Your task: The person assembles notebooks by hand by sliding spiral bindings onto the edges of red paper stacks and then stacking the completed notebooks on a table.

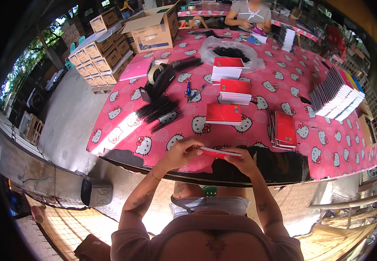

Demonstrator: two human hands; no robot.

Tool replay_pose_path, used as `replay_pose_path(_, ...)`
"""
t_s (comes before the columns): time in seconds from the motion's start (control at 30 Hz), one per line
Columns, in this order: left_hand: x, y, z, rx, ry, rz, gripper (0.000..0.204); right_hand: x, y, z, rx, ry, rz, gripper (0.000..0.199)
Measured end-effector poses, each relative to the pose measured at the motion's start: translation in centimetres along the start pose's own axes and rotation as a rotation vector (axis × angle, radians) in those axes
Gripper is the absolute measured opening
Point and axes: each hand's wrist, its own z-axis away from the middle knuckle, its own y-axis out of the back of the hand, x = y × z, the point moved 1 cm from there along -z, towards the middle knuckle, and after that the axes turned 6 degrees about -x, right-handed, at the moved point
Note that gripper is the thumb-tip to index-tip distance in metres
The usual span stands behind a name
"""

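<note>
At the near edge of the table I hold a thin red notebook (219, 152), tilted so that mostly its long edge shows. My left hand (183, 153) is closed at its left end, with the fingertips partly hidden. The other end is gripped by my right hand (240, 161), thumb on the near side. Just beyond lies a red notebook stack (223, 114), with a second stack (235, 90) and a third stack (227, 65) behind it. More red notebooks (283, 129) lie right of my hands. Loose black spiral binding coils (160, 112) are heaped to the left.
A tape dispenser (159, 82) and blue pen (188, 89) lie beyond the coils. A plastic bag (249, 56) holds black coils. Tall notebook stacks (337, 93) stand right. A co-worker (249, 17) sits across the table. Cardboard boxes (156, 32) stand at the far left.
</note>
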Motion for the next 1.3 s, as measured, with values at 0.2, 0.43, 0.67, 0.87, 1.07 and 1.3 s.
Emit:
replay_pose_path(0.2, -1.5, 0.1, 0.1, -0.058, 0.013, 0.113, 0.033, 0.0, 0.1, 0.0, -0.031, -0.014, 0.057, 0.033)
replay_pose_path(0.43, 0.6, 0.2, -0.2, 0.061, -0.162, -0.261, 0.028, 0.6, -0.2, 0.0, 0.014, 0.023, 0.067, 0.032)
replay_pose_path(0.67, 0.9, 0.1, -0.8, 0.102, -0.164, -0.340, 0.033, 0.1, -0.7, 0.3, 0.061, 0.059, 0.088, 0.030)
replay_pose_path(0.87, 0.0, 0.4, -0.6, 0.041, -0.149, -0.573, 0.033, -0.5, -1.5, 0.3, 0.097, 0.079, 0.110, 0.029)
replay_pose_path(1.07, 3.9, -3.6, -1.0, 0.257, -0.103, -1.042, 0.071, -3.1, -2.9, 1.0, 0.283, -0.007, -0.001, 0.030)
replay_pose_path(1.3, 3.7, -3.4, -1.7, 0.331, 0.028, -1.069, 0.088, -3.2, -3.1, 0.7, 0.245, 0.016, -0.024, 0.033)
